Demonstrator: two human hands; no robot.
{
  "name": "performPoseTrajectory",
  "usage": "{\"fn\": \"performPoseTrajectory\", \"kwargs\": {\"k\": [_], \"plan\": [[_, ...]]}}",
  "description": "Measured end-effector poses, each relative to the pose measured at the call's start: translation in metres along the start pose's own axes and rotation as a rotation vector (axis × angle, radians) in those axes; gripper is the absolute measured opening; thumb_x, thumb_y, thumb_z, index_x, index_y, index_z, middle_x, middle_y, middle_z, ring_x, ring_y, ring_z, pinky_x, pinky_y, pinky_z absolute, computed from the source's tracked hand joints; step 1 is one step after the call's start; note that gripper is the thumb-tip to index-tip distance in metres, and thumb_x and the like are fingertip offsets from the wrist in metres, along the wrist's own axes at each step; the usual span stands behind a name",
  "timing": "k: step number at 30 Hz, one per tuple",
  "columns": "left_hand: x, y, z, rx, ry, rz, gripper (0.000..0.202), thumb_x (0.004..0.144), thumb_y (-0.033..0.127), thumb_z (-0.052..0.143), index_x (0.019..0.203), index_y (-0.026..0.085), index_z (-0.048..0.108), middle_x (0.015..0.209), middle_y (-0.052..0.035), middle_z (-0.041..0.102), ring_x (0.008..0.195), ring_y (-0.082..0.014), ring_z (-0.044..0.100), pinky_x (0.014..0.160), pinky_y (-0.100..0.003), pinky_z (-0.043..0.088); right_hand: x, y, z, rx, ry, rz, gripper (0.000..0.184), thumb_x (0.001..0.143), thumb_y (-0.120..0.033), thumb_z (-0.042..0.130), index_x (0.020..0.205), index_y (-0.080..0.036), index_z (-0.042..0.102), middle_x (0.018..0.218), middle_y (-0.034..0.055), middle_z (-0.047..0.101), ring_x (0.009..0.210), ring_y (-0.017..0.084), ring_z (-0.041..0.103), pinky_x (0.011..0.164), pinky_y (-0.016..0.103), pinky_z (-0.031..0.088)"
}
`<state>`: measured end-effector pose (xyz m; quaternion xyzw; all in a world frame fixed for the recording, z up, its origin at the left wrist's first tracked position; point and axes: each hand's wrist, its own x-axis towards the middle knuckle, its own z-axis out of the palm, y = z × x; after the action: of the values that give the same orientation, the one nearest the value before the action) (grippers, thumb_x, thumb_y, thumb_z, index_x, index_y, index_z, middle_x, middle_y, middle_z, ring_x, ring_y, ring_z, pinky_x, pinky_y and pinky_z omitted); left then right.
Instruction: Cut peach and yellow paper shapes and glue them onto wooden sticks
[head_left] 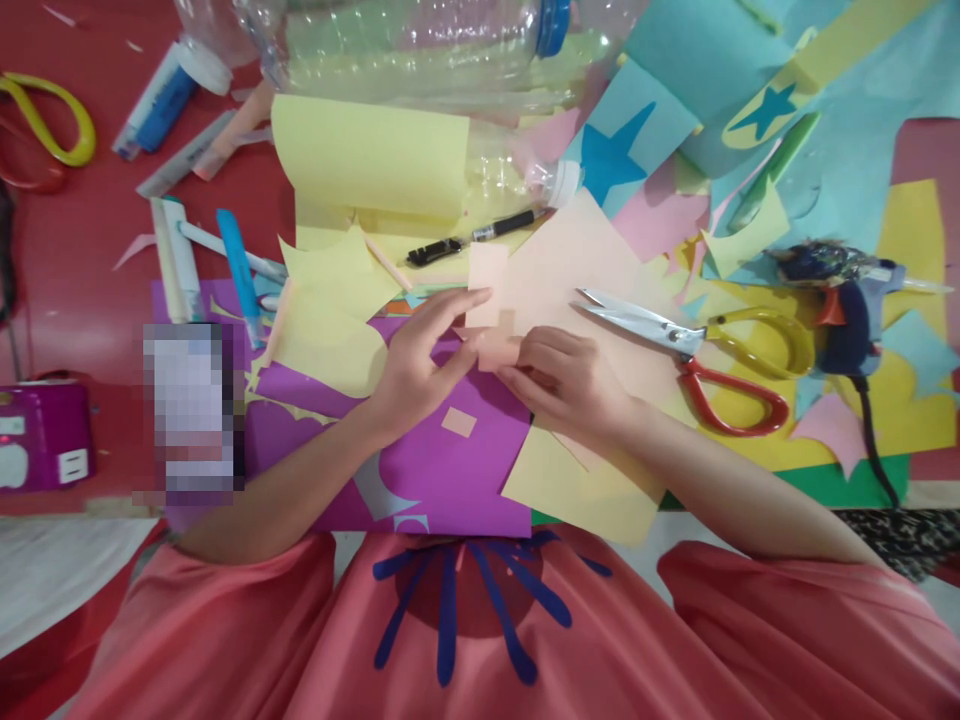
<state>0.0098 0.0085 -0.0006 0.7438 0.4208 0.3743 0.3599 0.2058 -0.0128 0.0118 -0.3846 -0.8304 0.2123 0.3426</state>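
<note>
A small folded piece of peach paper (496, 351) is between my two hands, above purple paper (480, 490). My right hand (571, 378) pinches its right end between thumb and fingers. My left hand (412, 360) grips its left side, with the thumb at the lower part and the index finger on an upright peach strip (487, 268). Whether strip and folded piece are joined I cannot tell. A small peach rectangle (459, 422) lies on the purple paper below. Beneath my right hand spreads a large peach sheet (592, 250), with open scissors (686, 345) resting on its right part.
A black pen (480, 236) lies beyond my hands, near a bottle wrapped in yellow paper (375, 160). At the right is a blue glue gun (851, 325) with a cord. Markers (238, 265) lie left. A large clear bottle (405, 40) lies at the back.
</note>
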Motion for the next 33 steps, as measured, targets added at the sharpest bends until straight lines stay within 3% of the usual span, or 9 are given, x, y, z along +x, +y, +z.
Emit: {"fn": "performPoseTrajectory", "kwargs": {"k": [4,8,11,15,18,23,29,33], "plan": [[0.008,0.001,-0.011,0.193,0.038,0.046,0.025,0.096,0.03,0.05,0.117,0.02,0.062,0.108,-0.0061,0.069,0.088,-0.0145,0.065,0.079,-0.028,0.054,0.006,-0.003,-0.003,-0.051,0.018,0.165,0.03,0.092,-0.023,0.049,0.063,-0.022,0.041,0.057,-0.0007,0.046,0.056,0.013,0.041,0.057,0.029,0.036],[0.012,0.0,-0.018,0.545,0.036,0.269,0.016,0.093,0.027,0.053,0.103,0.023,0.066,0.076,-0.0015,0.061,0.074,-0.017,0.059,0.069,-0.03,0.048,0.007,-0.003,-0.002,-0.049,0.028,0.225,0.035,0.091,-0.02,0.045,0.06,-0.023,0.03,0.056,-0.0015,0.04,0.057,0.013,0.036,0.058,0.03,0.034],[0.011,0.004,-0.017,0.632,0.055,0.452,0.01,0.09,0.026,0.056,0.095,0.023,0.064,0.076,-0.0005,0.061,0.069,-0.0162,0.057,0.065,-0.031,0.045,0.006,0.0,-0.001,-0.015,0.023,0.179,0.03,0.09,-0.019,0.047,0.062,-0.023,0.037,0.06,0.0007,0.048,0.06,0.014,0.042,0.061,0.03,0.037],[0.005,0.015,-0.009,0.562,-0.083,0.641,0.005,0.089,0.025,0.057,0.09,0.021,0.059,0.075,0.0014,0.067,0.065,-0.0137,0.059,0.062,-0.028,0.047,0.006,0.007,-0.001,0.038,-0.028,0.106,0.023,0.089,-0.019,0.048,0.067,-0.022,0.048,0.069,0.0032,0.059,0.066,0.015,0.05,0.064,0.032,0.041],[0.0,0.021,-0.002,0.541,-0.157,0.656,0.009,0.09,0.023,0.053,0.091,0.019,0.061,0.079,-0.0009,0.071,0.069,-0.0143,0.065,0.067,-0.028,0.052,0.006,0.009,-0.003,0.051,-0.06,0.08,0.024,0.086,-0.017,0.048,0.063,-0.022,0.047,0.07,0.0033,0.06,0.067,0.015,0.051,0.066,0.033,0.042],[-0.002,0.022,0.002,0.552,-0.168,0.639,0.011,0.091,0.02,0.053,0.089,0.016,0.063,0.084,-0.0032,0.074,0.071,-0.0152,0.068,0.069,-0.028,0.054,0.004,0.008,-0.001,-0.006,-0.034,0.122,0.019,0.081,-0.013,0.052,0.064,-0.021,0.051,0.077,0.0045,0.063,0.073,0.017,0.053,0.071,0.035,0.044],[-0.001,0.021,0.004,0.541,-0.199,0.621,0.015,0.092,0.018,0.052,0.088,0.013,0.065,0.082,-0.0044,0.074,0.072,-0.0163,0.069,0.07,-0.028,0.056,0.004,0.009,0.004,-0.029,0.066,0.171,0.033,0.088,-0.019,0.052,0.057,-0.02,0.045,0.077,0.0049,0.064,0.07,0.016,0.052,0.07,0.037,0.042],[-0.001,0.021,0.004,0.548,-0.217,0.616,0.016,0.092,0.018,0.052,0.087,0.013,0.066,0.082,-0.0043,0.074,0.073,-0.0164,0.069,0.071,-0.029,0.057,0.004,0.01,0.006,-0.032,0.115,0.234,0.021,0.086,-0.018,0.053,0.065,-0.022,0.047,0.068,0.0019,0.058,0.066,0.016,0.049,0.069,0.036,0.041]]}}
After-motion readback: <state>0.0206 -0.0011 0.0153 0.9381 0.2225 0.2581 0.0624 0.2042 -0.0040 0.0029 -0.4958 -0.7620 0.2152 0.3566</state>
